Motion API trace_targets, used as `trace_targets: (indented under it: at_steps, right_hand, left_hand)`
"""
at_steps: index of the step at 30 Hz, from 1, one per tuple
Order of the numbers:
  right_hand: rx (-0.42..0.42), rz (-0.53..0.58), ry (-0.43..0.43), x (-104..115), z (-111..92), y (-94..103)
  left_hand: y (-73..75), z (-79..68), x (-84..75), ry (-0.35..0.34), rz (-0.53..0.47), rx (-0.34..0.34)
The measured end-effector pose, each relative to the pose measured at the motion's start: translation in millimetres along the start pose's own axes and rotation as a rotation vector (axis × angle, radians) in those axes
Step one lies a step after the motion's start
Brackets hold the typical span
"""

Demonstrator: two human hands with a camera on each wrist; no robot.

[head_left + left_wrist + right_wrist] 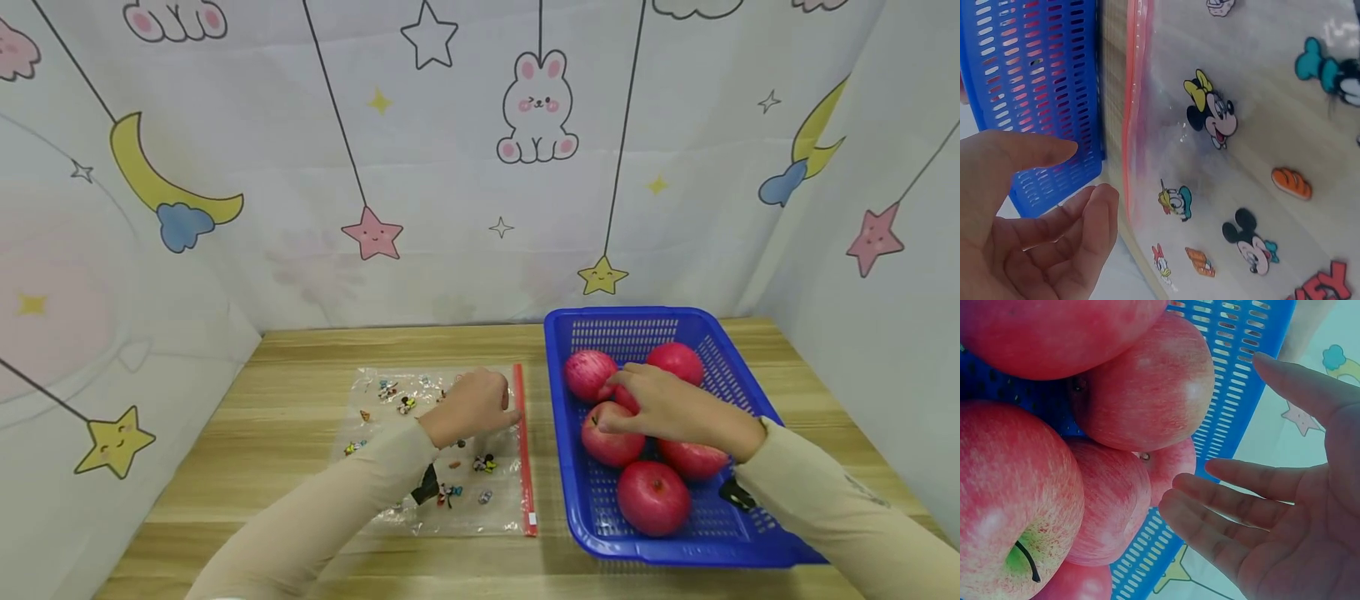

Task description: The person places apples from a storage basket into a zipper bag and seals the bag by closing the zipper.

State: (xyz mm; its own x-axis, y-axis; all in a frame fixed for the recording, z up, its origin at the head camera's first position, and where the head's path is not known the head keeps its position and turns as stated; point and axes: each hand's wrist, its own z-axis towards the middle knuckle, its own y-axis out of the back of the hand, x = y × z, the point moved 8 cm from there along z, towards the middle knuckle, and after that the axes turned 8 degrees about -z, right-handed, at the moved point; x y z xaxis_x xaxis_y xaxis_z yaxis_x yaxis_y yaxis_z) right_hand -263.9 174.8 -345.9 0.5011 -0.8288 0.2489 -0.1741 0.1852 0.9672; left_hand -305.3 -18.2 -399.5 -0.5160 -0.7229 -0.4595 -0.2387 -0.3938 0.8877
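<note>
Over the red-zip end of a clear cartoon-printed zip bag (468, 521) hovers my left hand (476, 410), its thumb apart from the loosely bent fingers and nothing between them. In the left wrist view, the bag's printed surface (1241, 169) lies beside that hand. My right hand (663, 407) reaches over a blue plastic basket (558, 433) that holds several red apples. Its fingers are extended above the fruit and grip nothing. The right wrist view shows the fingers (1235, 506) close to an apple (1147, 387), and another apple (1010, 506) with its stem visible.
A wood-grain table (300, 400) carries the bag on the left and the basket on the right. White curtains (450, 167) printed with stars, moons and rabbits stand behind and at both sides. The basket's near edge sits close to the bag's zip strip (525, 467).
</note>
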Motion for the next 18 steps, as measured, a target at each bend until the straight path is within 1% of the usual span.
trace_targets:
  at_steps: [8,13,15,18]
  right_hand:
    - [-0.006,-0.015,0.026,3.4,0.3,-3.1]
    - [0.01,-0.037,0.01,2.3,-0.5,-5.1]
    - [0.013,-0.04,0.012,1.8,-0.7,-4.7]
    - [0.011,-0.045,0.014,1.8,-1.2,-3.8]
  left_hand:
    - [-11.4,8.6,-0.8,0.028,-0.018,-0.012]
    - [-18.4,12.8,2.0,0.098,-0.016,-0.002]
    - [-20.7,14.4,2.7,0.119,0.005,-0.001]
    - [-23.7,16.5,3.3,0.129,0.026,-0.009]
